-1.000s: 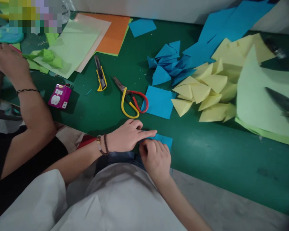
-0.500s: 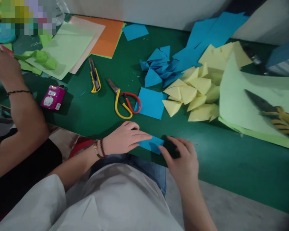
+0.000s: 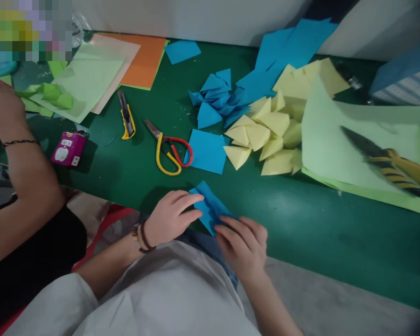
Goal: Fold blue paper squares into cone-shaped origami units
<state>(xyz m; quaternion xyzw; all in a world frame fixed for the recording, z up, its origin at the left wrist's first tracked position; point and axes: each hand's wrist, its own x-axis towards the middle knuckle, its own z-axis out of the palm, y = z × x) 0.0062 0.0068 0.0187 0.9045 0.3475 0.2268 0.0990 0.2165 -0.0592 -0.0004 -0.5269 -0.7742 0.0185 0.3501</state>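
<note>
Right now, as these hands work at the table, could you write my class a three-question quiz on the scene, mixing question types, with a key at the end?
1. True or false: the purple box lies nearer the other person's forearm than the scissors do.

2. Multiple choice: what do the camera wearer's left hand and right hand both touch?
A) The scissors
B) A piece of blue paper
C) The utility knife

3. Fill in the blank: the scissors have one red handle loop and one ____ loop.

Key: 1. True. 2. B. 3. Yellow.
</note>
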